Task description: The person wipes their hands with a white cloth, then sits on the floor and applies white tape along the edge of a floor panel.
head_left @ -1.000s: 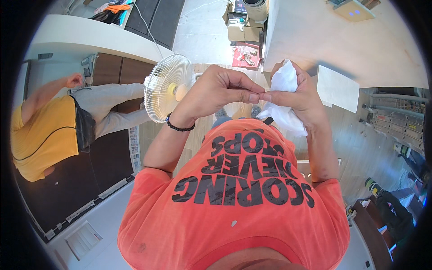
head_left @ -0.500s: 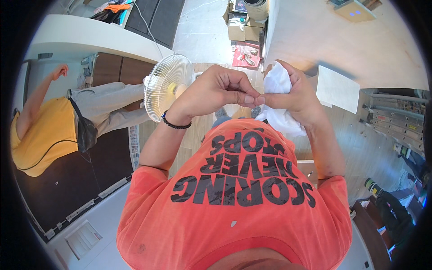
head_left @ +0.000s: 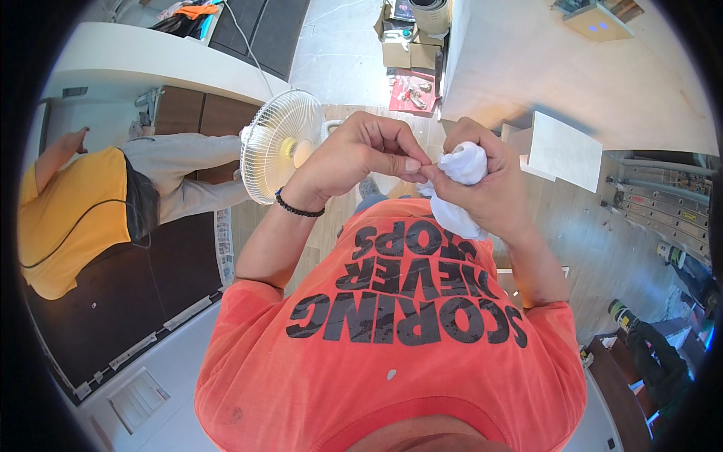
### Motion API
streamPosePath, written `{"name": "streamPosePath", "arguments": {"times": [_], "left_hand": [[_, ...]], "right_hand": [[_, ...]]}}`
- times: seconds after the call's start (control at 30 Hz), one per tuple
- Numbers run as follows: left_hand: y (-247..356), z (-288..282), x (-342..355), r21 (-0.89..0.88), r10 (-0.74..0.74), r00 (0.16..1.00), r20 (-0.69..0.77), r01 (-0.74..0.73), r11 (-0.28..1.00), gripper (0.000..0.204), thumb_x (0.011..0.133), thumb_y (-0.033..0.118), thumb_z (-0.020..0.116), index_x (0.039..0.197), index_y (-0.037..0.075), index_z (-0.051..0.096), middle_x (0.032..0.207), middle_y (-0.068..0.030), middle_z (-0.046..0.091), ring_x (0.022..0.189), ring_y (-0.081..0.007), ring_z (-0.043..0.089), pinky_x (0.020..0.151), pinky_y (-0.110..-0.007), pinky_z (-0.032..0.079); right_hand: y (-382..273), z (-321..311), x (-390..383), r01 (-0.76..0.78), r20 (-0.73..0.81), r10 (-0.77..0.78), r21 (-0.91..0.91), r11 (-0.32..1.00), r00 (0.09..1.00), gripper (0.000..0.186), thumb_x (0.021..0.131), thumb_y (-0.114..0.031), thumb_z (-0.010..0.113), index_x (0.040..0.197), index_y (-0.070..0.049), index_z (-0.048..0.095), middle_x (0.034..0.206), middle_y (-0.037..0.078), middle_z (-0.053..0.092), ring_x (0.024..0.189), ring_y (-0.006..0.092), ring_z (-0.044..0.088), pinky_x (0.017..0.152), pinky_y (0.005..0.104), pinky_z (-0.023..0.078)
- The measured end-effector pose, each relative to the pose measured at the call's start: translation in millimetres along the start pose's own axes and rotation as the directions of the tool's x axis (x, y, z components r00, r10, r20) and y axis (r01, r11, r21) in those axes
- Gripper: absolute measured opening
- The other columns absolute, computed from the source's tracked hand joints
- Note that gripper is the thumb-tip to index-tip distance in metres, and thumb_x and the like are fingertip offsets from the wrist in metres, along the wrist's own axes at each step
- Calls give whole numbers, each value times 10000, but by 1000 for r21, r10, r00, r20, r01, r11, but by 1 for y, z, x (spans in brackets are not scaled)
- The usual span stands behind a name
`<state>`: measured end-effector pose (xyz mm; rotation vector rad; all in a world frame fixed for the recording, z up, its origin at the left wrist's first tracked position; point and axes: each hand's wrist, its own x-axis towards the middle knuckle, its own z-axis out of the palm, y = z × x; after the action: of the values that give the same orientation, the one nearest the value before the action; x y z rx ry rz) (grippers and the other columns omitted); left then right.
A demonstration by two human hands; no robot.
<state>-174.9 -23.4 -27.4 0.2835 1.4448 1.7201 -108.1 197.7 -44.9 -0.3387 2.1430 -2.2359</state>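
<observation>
Both my hands are raised in front of my chest, their fingertips meeting. My right hand point(head_left: 493, 181) is closed around a bunched white cloth point(head_left: 461, 167), whose lower part hangs beside my red shirt point(head_left: 392, 301). Thumb and finger of my left hand point(head_left: 376, 151) are pinched together, touching the tips of the right thumb and finger. Whatever lies in that pinch is too small to make out. A dark beaded bracelet point(head_left: 297, 206) circles my left wrist.
A white fan point(head_left: 280, 147) stands just beyond my left forearm. To the left is a person in a yellow shirt point(head_left: 79, 215). Cardboard boxes point(head_left: 410, 54) and a red box point(head_left: 412, 92) lie ahead. A white panel point(head_left: 565, 151) and a ladder point(head_left: 663, 211) are at right.
My right hand has turned and come slightly inward, gathering the white cloth into a tighter bunch. My left hand stays pinched. The person in yellow has lowered an arm.
</observation>
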Motion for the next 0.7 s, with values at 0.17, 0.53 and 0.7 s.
{"name": "streamPosePath", "arguments": {"times": [0.17,0.53,0.7], "left_hand": [[-4,-4,1,-54,14,1000,15,-13,998,91,902,-23,720,987,-54,732,964,-148,772,924,-206,756,899,-333,612],[-7,14,-2,-49,139,982,-131,-146,988,156,963,36,690,1077,-67,718,1021,-149,765,948,-214,753,886,-340,611],[0,16,-6,377,217,963,-162,-143,915,130,953,51,708,1057,-26,727,1021,-106,771,895,-171,742,799,-295,594]], "right_hand": [[10,2,-1,133,7,-132,-62,989,991,247,772,4,801,894,-53,594,858,-7,581,793,98,563,723,275,456],[10,-1,5,-63,-134,106,289,955,985,270,812,4,808,969,-69,601,872,-48,619,794,34,575,687,233,485],[10,0,5,-102,-154,126,155,983,980,252,805,14,791,970,-62,616,869,-28,632,797,60,606,697,261,505]]}}
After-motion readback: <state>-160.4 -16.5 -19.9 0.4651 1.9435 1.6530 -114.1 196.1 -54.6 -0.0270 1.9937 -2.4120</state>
